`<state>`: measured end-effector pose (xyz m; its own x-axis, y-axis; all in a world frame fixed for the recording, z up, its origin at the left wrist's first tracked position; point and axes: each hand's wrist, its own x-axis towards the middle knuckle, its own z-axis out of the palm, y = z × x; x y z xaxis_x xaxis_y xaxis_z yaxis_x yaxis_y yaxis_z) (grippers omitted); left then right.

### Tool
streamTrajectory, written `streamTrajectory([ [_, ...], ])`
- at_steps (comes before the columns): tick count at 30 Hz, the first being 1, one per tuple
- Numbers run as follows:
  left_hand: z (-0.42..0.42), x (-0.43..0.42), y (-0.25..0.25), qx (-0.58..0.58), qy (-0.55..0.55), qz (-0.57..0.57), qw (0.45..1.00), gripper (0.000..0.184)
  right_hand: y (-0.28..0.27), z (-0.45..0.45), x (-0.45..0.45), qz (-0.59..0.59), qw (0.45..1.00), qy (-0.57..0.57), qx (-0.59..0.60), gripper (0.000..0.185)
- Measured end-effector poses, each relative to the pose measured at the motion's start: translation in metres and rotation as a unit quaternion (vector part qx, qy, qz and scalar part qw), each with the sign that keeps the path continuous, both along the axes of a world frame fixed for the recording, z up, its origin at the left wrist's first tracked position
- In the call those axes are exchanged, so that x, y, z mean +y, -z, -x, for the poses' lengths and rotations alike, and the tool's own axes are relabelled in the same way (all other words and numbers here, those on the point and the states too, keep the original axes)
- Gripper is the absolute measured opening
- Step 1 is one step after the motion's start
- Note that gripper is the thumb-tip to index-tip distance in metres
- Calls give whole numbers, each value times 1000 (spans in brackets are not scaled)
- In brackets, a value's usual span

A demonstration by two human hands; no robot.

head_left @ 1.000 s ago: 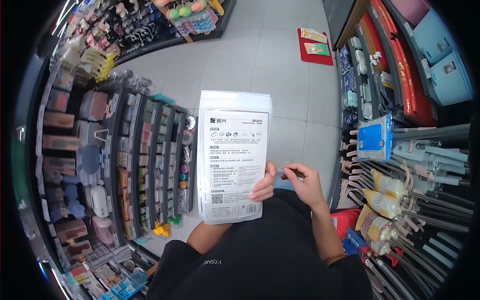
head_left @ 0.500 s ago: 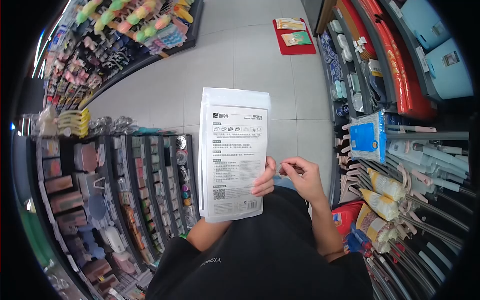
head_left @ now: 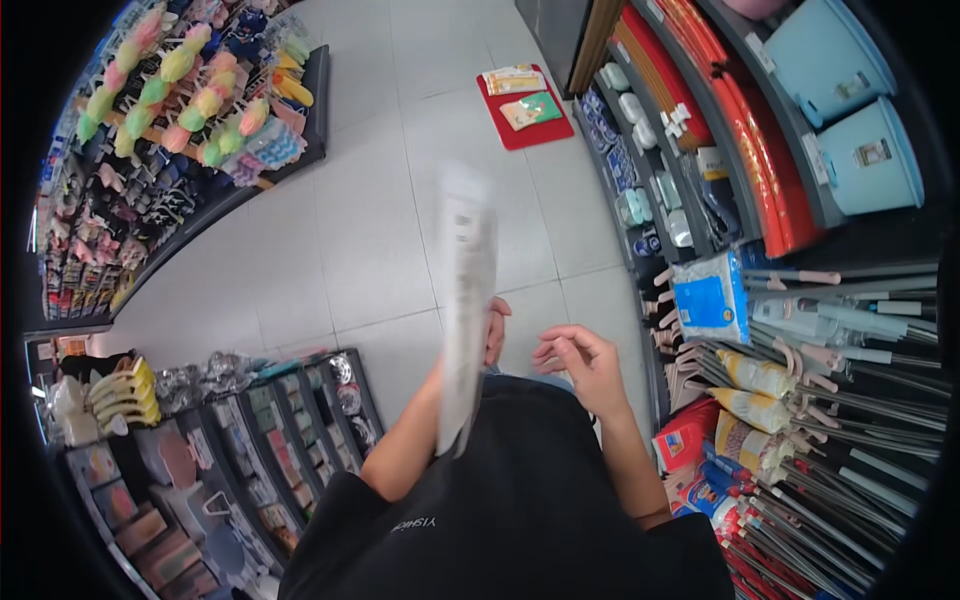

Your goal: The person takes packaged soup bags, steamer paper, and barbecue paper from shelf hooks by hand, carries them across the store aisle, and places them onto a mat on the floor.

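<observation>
Over grey floor tiles (head_left: 370,250), left hand (head_left: 495,333) grips a flat white plastic packet (head_left: 465,310) (steady hold apparently needed); right hand (head_left: 590,368) loosely open.

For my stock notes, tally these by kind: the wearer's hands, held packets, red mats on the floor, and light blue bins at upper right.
Hands: 2 (left hand, right hand)
Held packets: 1 (white packet)
Mats: 1 (red mat)
Light blue bins: 2 (upper bin, lower bin)
Total: 6
</observation>
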<state>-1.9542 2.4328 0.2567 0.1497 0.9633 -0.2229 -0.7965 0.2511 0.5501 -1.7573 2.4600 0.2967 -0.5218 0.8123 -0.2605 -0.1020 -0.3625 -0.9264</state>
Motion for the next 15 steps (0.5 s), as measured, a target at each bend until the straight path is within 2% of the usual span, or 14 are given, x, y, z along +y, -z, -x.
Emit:
streamTrajectory([
  [1, 13, 9, -1, 115, -50, 100, 987, 48, -5, 17, 5, 6, 1000, -6, 23, 29],
  [2, 28, 16, -1, 228, -98, 199, 948, 43, -7, 34, 9, 14, 999, -13, 47, 33],
  [3, 45, 23, 1, 230, -120, 182, 948, 40, -7, 48, 13, 8, 998, -32, 47, 45],
  [6, 96, 39, 4, 292, -159, 136, 933, 34, 2, 90, 19, -22, 999, -7, 27, 52],
  [7, 110, 41, 3, 302, -165, 126, 930, 34, 7, 96, 25, -30, 999, -41, -2, 45],
  [10, 144, 49, -3, 322, -166, 100, 927, 32, 2, 138, 35, -51, 998, 2, -44, 37],
  [12, 161, 50, -15, 324, -151, 105, 928, 31, 3, 155, 47, -20, 998, 20, -51, 35],
  [15, 181, 51, -30, 228, -165, 92, 955, 28, 7, 176, 59, -10, 998, 31, -62, 31],
])
